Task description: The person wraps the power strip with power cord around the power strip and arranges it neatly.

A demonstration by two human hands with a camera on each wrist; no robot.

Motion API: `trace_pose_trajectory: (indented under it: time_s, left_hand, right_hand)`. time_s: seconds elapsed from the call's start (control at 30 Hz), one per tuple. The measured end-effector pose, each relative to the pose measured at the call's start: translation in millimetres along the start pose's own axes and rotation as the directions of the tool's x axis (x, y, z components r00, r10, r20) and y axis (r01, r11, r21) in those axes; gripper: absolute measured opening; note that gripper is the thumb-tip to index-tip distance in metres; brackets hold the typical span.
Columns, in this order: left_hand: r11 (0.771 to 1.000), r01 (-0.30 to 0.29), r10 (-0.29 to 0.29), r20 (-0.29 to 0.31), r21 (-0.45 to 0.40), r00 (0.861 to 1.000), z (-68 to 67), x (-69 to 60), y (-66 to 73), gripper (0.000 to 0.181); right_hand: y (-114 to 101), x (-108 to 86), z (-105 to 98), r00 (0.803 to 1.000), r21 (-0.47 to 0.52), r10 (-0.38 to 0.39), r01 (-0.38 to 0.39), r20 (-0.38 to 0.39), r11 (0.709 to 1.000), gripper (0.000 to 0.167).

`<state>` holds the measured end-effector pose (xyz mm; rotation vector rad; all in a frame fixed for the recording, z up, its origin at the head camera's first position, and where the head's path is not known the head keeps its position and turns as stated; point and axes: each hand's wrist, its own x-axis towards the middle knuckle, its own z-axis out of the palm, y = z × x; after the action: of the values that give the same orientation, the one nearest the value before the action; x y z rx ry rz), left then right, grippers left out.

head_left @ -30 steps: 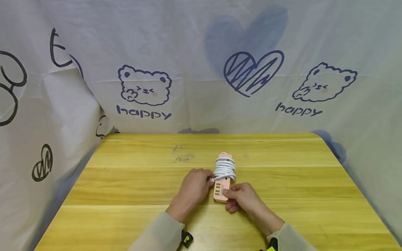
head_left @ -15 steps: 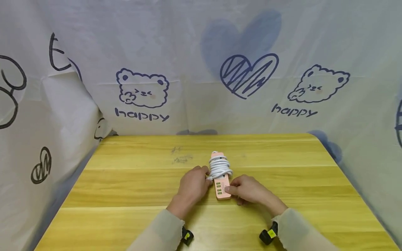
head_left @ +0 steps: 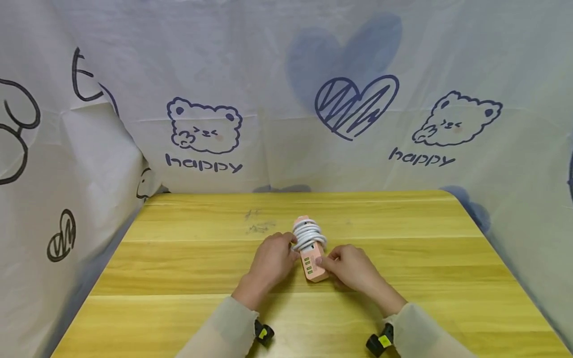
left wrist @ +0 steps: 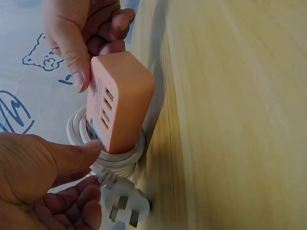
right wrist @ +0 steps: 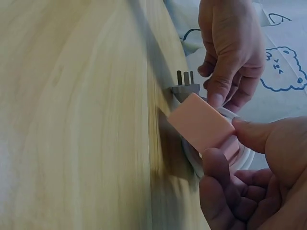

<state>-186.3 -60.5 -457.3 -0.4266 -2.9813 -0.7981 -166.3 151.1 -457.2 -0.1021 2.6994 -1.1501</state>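
Note:
A pink power strip with several USB ports stands near the middle of the table, its far end leaning left. White cord is wound in several turns round its far half. With thumb and fingers, my left hand pinches the cord at the strip's left side. The three-pin plug hangs beside those fingers in the left wrist view; in the head view the hand hides it. My right hand holds the strip's near end, thumb on the port face and index finger against its side.
The wood-grain table reaches out on both sides of the hands. Grey scuff marks show on its surface. A white cloth printed with bears and hearts hangs behind the table and along its sides.
The strip has shifted left and turned, its far end now leaning left. Both hands have moved with it. The plug end has gone out of sight behind the left hand in the head view.

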Motion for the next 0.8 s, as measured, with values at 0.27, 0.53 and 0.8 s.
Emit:
trace_pose_trajectory:
  time_s: [0.27, 0.53, 0.8]
  left_hand:
    - [1.000, 0.007, -0.009, -0.084, -0.026, 0.996, -0.7, -0.9, -2.3, 0.022]
    - [0.999, 0.022, -0.025, -0.085, -0.041, 0.996, -1.6, -1.1, -3.5, 0.030]
    - [0.996, 0.059, -0.064, -0.077, -0.067, 0.995, -5.7, -6.8, -4.4, 0.035]
  right_hand:
    - [-0.2, -1.1, 3.5, 1.000, 0.096, 0.021, -0.020, -0.009, 0.995, 0.037]
    - [0.3, -1.1, 4.4, 0.999, 0.114, 0.026, -0.023, -0.031, 0.993, 0.038]
    - [0.8, -2.4, 3.3, 0.991, 0.132, 0.063, -0.046, -0.121, 0.990, 0.038]
